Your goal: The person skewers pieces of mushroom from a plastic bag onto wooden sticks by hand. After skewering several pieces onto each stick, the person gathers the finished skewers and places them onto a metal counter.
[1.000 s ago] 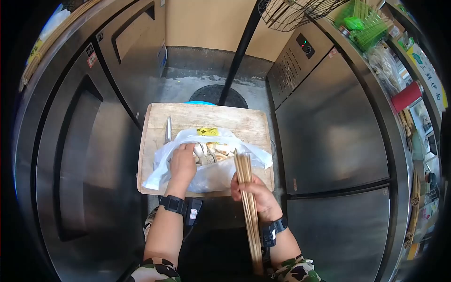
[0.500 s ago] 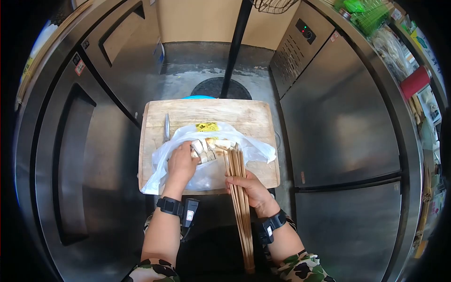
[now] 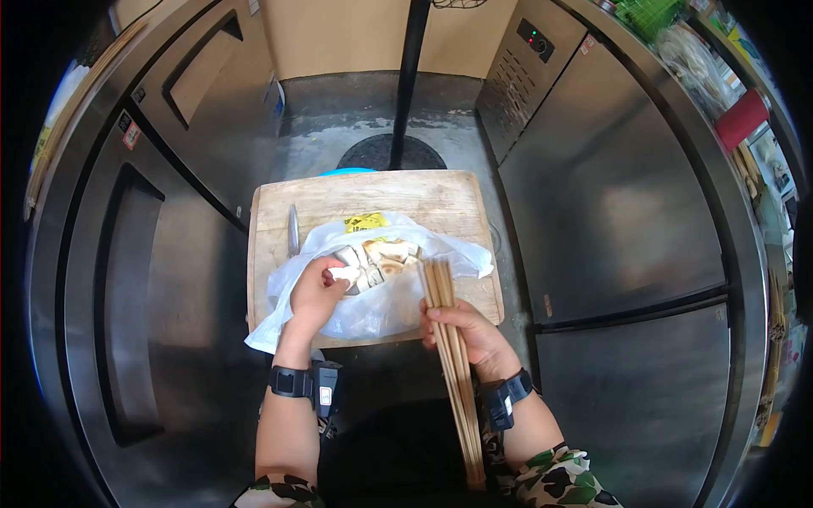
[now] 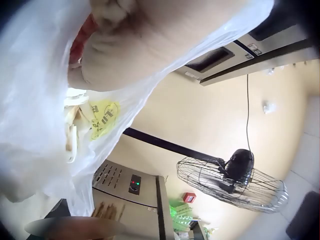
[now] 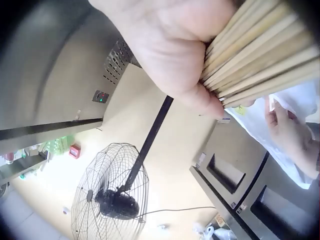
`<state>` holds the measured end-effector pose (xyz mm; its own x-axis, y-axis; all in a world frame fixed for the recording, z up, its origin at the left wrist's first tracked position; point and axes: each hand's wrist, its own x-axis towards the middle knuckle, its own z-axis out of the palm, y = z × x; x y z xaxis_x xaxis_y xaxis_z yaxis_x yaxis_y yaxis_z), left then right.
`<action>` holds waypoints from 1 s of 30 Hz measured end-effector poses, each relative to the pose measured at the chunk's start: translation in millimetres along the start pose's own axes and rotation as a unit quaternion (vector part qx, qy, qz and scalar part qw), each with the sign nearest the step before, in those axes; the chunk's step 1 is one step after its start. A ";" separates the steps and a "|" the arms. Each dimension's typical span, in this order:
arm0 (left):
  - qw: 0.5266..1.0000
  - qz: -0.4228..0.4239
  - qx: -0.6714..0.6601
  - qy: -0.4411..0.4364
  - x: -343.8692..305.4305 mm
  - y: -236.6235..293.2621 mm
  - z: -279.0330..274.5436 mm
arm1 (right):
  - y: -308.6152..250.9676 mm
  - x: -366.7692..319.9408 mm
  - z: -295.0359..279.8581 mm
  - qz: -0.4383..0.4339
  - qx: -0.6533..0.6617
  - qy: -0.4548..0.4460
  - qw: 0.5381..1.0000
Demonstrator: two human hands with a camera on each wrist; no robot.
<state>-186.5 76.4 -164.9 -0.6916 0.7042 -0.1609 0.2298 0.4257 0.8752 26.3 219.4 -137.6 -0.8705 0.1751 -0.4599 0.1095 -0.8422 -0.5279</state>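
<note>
My left hand [image 3: 315, 296] pinches a white piece of food [image 3: 344, 274] between thumb and fingers, over an opened white plastic bag [image 3: 373, 320]. In the bag lie several cut food pieces [image 3: 391, 252], whitish with some browned faces; their exact kind does not show. To the right, my right hand [image 3: 471, 335] grips a thick bundle of bamboo skewers [image 3: 457, 372], thumb across the front. The skewers stand nearly upright, their upper ends beside the bag's right side. Up close in the right wrist view, the fingers wrap the skewers [image 5: 265, 55]. A wooden board [image 3: 373, 190] lies under the bag.
A knife-like metal tool [image 3: 293, 230] lies at the board's left. Steel cabinets flank both sides, left [image 3: 199, 279] and right [image 3: 610, 203]. Behind the board stands a black fan pole [image 3: 405, 93] on a round base [image 3: 360, 154]. A red cylinder [image 3: 742, 120] sits on the right counter.
My left hand has drawn a little back toward me from the pieces, a white piece now between its fingers. The skewer tops tilted toward the bag, then swung back right in my right hand.
</note>
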 end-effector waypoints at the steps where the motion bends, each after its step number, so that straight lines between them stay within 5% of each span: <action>1: 0.995 0.006 -0.096 -0.003 2.0 -2.8 2.0 | 4.2 1.6 1.5 0.013 -0.015 0.008 1.000; 4: 0.946 -0.080 -0.310 -0.051 -3.1 21.3 4.9 | 14.4 5.1 5.3 0.007 -0.051 -0.003 0.999; 7: 0.891 -0.077 -0.440 -0.078 -2.4 30.2 14.8 | 14.8 9.0 3.9 -0.001 -0.068 0.012 0.998; 30: 0.890 -0.044 -0.441 -0.107 3.8 46.8 46.2 | 5.6 9.5 3.4 -0.041 -0.094 0.073 0.992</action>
<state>-146.7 125.3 -145.6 -0.5116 0.8230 -0.2469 -0.5110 -0.0604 0.8575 17.0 214.6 -142.5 -0.8025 0.3234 -0.5014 0.1403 -0.7145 -0.6855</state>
